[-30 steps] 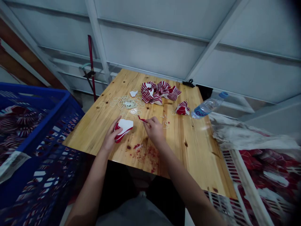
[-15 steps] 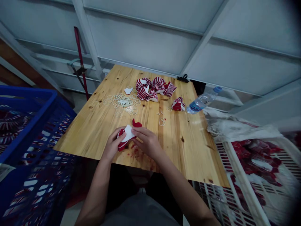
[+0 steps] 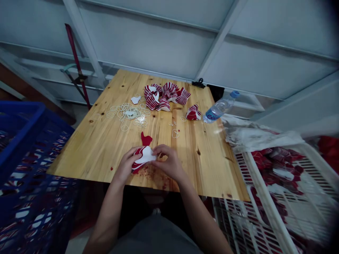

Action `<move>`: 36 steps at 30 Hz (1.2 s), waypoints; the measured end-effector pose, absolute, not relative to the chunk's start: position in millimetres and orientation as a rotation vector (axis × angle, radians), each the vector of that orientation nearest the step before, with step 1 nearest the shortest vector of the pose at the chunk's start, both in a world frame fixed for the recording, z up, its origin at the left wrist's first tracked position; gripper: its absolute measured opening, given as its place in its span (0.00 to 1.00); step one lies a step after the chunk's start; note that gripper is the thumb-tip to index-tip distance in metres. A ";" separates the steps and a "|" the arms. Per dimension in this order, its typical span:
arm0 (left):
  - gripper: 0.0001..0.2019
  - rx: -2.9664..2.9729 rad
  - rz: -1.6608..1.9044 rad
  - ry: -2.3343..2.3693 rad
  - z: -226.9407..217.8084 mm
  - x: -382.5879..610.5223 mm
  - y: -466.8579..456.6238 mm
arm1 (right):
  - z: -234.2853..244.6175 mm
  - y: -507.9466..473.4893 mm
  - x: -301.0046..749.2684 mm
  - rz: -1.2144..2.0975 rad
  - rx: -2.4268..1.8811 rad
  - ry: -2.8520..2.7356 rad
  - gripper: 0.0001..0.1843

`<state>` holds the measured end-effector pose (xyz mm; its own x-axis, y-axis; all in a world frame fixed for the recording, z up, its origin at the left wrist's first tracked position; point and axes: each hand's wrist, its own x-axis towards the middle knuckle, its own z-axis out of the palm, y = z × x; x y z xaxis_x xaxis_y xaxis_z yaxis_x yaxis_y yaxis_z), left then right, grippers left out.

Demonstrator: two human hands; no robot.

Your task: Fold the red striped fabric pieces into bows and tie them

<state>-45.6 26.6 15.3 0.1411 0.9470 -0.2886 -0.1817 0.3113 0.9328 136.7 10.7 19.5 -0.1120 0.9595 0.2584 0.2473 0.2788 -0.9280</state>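
Note:
Near the front edge of the wooden table, my left hand is closed around a stack of red and white cut fabric pieces, white face up. My right hand pinches the right end of the same stack between thumb and fingers. A loose red fabric piece lies on the wood just beyond the stack. Farther back are a pile of pale rubber bands, a small white piece and several striped red and white bundles. One more bundle sits apart to the right.
A water bottle lies at the table's right side, and a black clip grips the back edge. To the left stands a blue crate with striped pieces. White crates with red pieces stand on the right. Red scraps lie by my hands.
The camera view has shifted, so the table appears farther left. The loose red piece now lies separate from the stack, and my right hand's fingers have curled tighter at the stack's right end.

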 end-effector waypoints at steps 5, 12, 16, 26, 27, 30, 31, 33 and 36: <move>0.17 0.736 1.036 1.127 16.6 -45.0 22.3 | 15.7 11.8 143.3 1.169 -1.143 -1.334 0.09; 0.18 0.757 1.109 1.161 13.1 -55.2 23.2 | -4.4 25.3 174.9 0.766 -1.804 -1.168 0.07; 0.19 0.777 1.108 1.158 9.4 -56.3 23.6 | 6.3 15.8 158.2 0.450 -1.843 -1.308 0.13; 0.20 0.942 1.086 1.247 5.7 -73.5 23.9 | 13.2 32.5 107.3 1.181 -1.285 -1.342 0.13; 0.20 0.941 1.082 1.244 5.0 -76.9 24.3 | 11.4 35.0 106.9 1.242 -1.257 -1.290 0.14; 0.19 0.955 1.084 1.243 3.6 -84.7 25.3 | 8.7 38.8 104.9 1.345 -1.189 -1.179 0.16; 0.19 0.972 1.088 1.250 3.6 -86.2 25.7 | 8.4 39.2 104.4 1.357 -1.181 -1.158 0.16; 0.16 1.051 1.094 1.289 4.1 -88.1 26.6 | 8.0 39.8 104.8 1.371 -1.193 -1.122 0.17; 0.13 1.198 1.129 1.419 4.7 -89.3 27.8 | 4.6 42.8 109.5 1.380 -1.264 -1.034 0.18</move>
